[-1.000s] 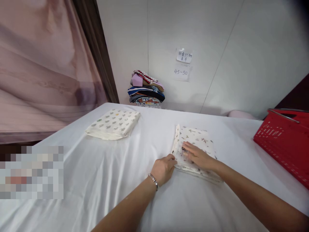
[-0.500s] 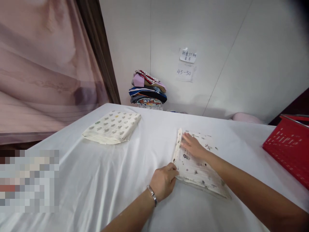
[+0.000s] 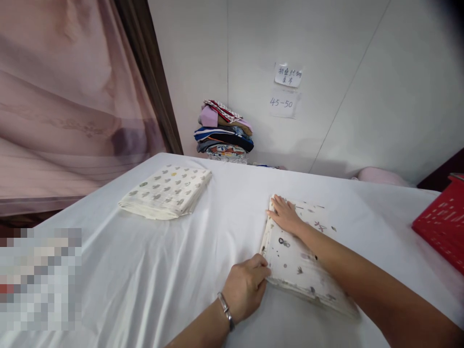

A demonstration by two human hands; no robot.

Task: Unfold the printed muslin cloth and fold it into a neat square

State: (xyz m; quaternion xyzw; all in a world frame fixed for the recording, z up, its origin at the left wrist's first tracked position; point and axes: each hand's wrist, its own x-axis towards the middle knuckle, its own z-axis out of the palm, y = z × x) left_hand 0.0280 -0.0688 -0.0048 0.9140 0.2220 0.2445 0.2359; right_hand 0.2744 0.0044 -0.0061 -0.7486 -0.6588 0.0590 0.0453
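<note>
A folded white cloth (image 3: 293,261) with small dark plant prints lies on the white-covered table, in front of me and to the right. My left hand (image 3: 248,282), with a silver bracelet at the wrist, pinches its near left corner between thumb and fingers. Flat on the cloth's far left corner rests my right hand (image 3: 284,212), fingers spread, its forearm crossing over the cloth and hiding part of it. Farther left is a second folded cloth (image 3: 168,188), cream with grey cloud-like prints, apart from both hands.
The white table cover (image 3: 174,270) is wrinkled at the near left. A red basket (image 3: 442,217) stands at the right edge. Behind the table are a stack of folded fabrics (image 3: 224,130) and a wall with paper signs (image 3: 284,104). A pink curtain (image 3: 72,106) hangs at left.
My right hand has slid to the cloth's far left corner, and the folded left edge lies flatter. My left hand keeps its grip on the near corner. The view has shifted slightly.
</note>
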